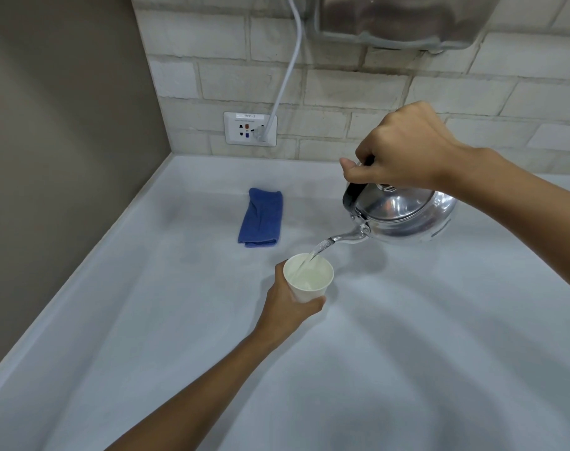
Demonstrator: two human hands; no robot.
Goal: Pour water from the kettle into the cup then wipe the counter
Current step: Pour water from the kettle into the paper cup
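**Midway through the pour: kettle tipped over the cup**

Now the right hand (404, 148) is clenched around the black handle of the kettle (404, 216), holding it above the counter and tilted so its spout points down and to the left. A thin clear stream of water (319, 250) runs from the spout tip into the cup (308, 278). The left hand (291, 304) is wrapped around the cup's lower wall, thumb on the near side, holding it just below the spout; whether its base touches the counter cannot be told.

The kettle is polished metal, squat and rounded, with a domed lid, a small knob and a curved slender spout; its shiny body mirrors the room. The cup is plain white, tapering toward the base, its inside pale and wet.

Beyond the cup, a folded blue cloth (261, 218) with a soft, napped texture lies flat on the counter (407, 369), well apart from both hands. The counter is smooth, matte pale grey, with a raised edge at the left against a flat brown wall (55, 157). Behind runs a wall of rough whitish brick (342, 89) carrying a white socket plate (250, 128), with a white cable (288, 70) plugged in and rising upward. A brushed metal fixture (397, 21) hangs at the top.
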